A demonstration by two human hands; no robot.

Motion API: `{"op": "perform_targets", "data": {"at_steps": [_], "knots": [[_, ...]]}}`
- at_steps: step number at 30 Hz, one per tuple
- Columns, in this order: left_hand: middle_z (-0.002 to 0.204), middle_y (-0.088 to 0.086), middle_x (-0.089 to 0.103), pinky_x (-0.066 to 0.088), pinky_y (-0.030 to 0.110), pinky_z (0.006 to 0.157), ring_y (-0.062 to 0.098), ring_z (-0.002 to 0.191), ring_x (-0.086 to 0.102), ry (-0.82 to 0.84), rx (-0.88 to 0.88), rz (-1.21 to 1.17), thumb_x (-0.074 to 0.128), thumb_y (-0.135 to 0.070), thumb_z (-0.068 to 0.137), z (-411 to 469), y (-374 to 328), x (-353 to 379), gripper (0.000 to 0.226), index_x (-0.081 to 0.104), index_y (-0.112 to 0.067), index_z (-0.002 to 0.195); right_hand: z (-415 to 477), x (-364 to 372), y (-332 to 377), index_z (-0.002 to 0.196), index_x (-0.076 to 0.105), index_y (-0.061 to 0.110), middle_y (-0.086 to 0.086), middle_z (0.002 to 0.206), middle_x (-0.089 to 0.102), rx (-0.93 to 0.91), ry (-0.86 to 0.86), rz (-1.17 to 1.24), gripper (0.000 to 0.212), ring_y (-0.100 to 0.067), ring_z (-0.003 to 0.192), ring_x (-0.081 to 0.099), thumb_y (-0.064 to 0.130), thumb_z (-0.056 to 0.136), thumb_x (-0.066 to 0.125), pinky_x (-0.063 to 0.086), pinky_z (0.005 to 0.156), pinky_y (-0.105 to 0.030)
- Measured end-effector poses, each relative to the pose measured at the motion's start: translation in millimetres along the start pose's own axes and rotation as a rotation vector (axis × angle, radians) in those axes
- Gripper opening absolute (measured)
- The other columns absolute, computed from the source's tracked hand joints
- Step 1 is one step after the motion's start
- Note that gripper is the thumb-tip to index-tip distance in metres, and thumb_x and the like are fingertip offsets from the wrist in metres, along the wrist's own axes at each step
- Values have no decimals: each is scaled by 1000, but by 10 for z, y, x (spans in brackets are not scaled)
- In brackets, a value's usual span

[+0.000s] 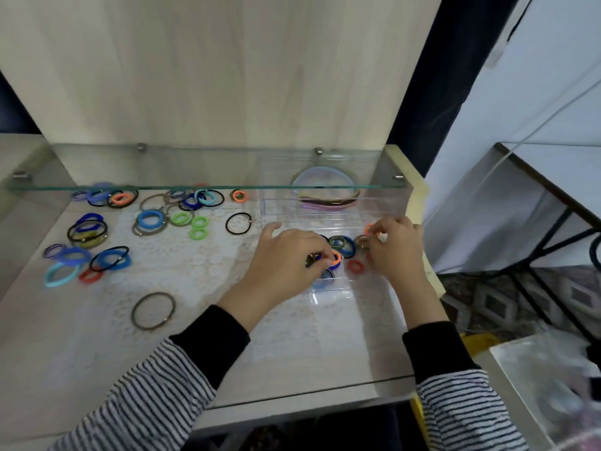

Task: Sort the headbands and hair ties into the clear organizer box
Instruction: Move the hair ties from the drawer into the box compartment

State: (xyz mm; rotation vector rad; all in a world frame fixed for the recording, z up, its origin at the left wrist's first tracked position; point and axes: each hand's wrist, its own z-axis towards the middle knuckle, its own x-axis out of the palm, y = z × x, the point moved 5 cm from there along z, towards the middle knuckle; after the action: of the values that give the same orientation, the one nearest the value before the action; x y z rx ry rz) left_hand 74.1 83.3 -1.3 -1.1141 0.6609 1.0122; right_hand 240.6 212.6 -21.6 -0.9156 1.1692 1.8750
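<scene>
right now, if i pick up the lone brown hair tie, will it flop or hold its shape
Probably flops: the brown hair tie is a thin loop, lying slightly oval. Likely very light, being so slim. Flat on the table, it should not roll.

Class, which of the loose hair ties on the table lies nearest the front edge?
The thin brown hair tie, a large plain ring lying alone; the coloured hair ties cluster farther back.

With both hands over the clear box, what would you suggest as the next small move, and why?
Probably let go: the left hand pinches a small bunch and the right hand an orange tie, both over the clear box.
</scene>
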Motion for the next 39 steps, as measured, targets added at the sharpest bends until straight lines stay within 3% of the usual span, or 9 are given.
{"op": "perform_targets", "data": {"at_steps": [9,13,15,18,21,24,29,34,39], "knots": [[100,-20,70,-1,40,113,1,102,59,200,-2,33,62,-46,89,261,-178,189,12,70,-39,94,12,-33,-73,88,68,14,-10,94,67,-48,31,-108,12,-32,90,53,17,86,57,25,75,-31],[124,-22,62,-3,45,116,2,116,54,254,-6,-25,59,-47,91,241,-164,186,20,71,-40,105,31,-64,-43,90,70,12,-9,96,70,-28,66,-37,15,-34,92,57,15,85,56,34,82,-33],[130,-25,57,0,45,118,-3,120,50,198,-11,-91,56,-41,93,194,-153,131,23,66,-41,114,7,-139,30,92,70,8,-11,97,70,-24,28,40,16,-35,94,58,11,84,56,39,84,-34],[120,-25,61,12,42,117,-7,114,51,28,-33,-143,55,-37,93,98,-71,-13,19,67,-41,108,-82,-211,252,96,69,8,-9,99,69,-14,24,149,19,-29,94,60,11,84,55,44,81,-32],[113,-23,64,27,43,111,-3,110,55,-160,-68,-122,55,-38,92,-24,93,-180,16,67,-39,102,-198,-185,596,98,68,9,-6,99,69,-111,38,213,18,-23,91,60,12,84,56,44,77,-28],[109,-19,66,39,44,101,5,103,60,-302,-138,-45,51,-36,89,-186,333,-343,18,65,-37,100,-307,-102,949,97,67,9,-7,99,67,-210,39,251,18,-24,96,57,13,84,56,46,80,-35],[112,-14,66,40,46,101,14,105,62,-370,-325,150,47,-40,85,-474,859,-560,26,64,-35,104,-506,68,1551,95,67,5,-13,96,65,-358,46,308,23,-32,92,58,13,79,52,48,79,-41],[122,-5,63,26,50,109,20,118,56,-399,-555,312,54,-38,88,-841,1390,-770,26,63,-30,111,-737,309,1990,108,64,5,-13,104,60,-424,130,331,27,-32,99,54,8,83,54,48,82,-44],[116,0,65,37,49,97,25,105,62,-455,-543,466,54,-37,79,-1125,1742,-942,33,64,-24,107,-898,565,2242,127,54,10,-10,121,55,-492,267,248,38,-28,109,50,15,89,49,46,88,-39]]}}
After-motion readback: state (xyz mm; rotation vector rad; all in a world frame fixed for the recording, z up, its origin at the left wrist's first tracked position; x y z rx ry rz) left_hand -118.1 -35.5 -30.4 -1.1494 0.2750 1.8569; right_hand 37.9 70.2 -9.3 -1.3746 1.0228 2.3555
